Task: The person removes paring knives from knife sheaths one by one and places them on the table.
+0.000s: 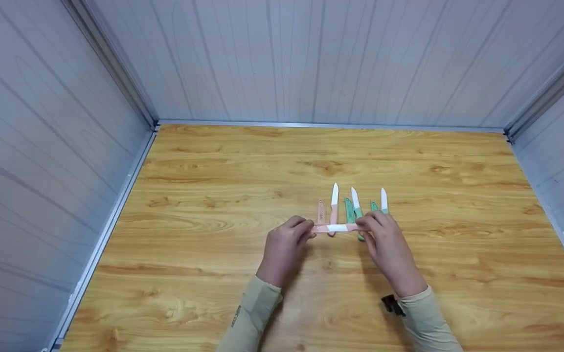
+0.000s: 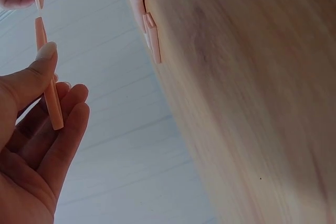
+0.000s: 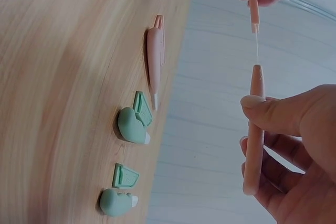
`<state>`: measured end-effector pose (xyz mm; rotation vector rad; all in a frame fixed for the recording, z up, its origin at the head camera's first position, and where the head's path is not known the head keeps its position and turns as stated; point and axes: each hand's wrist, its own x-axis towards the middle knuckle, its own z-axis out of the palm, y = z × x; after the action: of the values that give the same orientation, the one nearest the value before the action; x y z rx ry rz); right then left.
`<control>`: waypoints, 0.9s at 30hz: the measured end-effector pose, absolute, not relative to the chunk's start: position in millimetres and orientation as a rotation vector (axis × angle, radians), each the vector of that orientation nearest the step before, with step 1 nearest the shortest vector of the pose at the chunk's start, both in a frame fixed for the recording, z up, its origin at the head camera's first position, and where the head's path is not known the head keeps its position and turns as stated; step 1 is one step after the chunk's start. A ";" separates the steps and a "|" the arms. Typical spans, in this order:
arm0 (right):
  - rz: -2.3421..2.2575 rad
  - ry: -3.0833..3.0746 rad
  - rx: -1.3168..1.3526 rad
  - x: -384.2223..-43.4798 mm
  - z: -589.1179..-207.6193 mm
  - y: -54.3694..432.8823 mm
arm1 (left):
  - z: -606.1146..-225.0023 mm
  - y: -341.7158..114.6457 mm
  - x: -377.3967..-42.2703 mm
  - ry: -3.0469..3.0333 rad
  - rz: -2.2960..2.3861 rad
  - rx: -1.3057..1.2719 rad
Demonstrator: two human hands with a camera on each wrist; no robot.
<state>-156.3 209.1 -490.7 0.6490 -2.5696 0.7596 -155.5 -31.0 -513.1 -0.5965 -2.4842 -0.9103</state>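
Observation:
My left hand (image 1: 282,247) pinches a pink knife sheath (image 2: 52,100) between thumb and fingers. In my right hand (image 1: 390,247) is the pink handle of a paring knife (image 3: 254,153). Knife and sheath line up level above the table, and a stretch of white blade (image 1: 338,228) shows between handle and sheath. The tip side of the blade appears to be inside the sheath, as the right wrist view shows it running up to the sheath's mouth. Fingers hide parts of both pieces.
Behind the hands on the wooden table (image 1: 213,195) lie a pink sheath (image 1: 321,210), a pink-handled knife (image 1: 334,198), and two green-handled knives (image 1: 355,198) with green sheaths (image 1: 349,210). Their blades point to the back wall (image 1: 291,63). Side walls enclose the table.

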 end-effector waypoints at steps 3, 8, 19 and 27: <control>0.760 -2.570 0.644 -156.5 -490.7 209.4 | -512.1 -31.7 -155.4 -2.483 -0.906 -0.591; 0.776 -2.556 0.640 -156.3 -491.8 210.0 | -512.6 -33.9 -155.9 -2.478 -0.903 -0.593; 0.781 -2.573 0.624 -156.1 -490.5 212.0 | -511.3 -37.9 -158.0 -2.480 -0.921 -0.601; 0.772 -2.559 0.633 -158.4 -490.0 213.8 | -507.5 -39.6 -159.0 -2.490 -0.938 -0.581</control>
<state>-158.4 213.8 -490.0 0.6328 -2.5592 0.7717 -159.0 -39.6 -507.5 -0.5806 -2.4900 -0.9377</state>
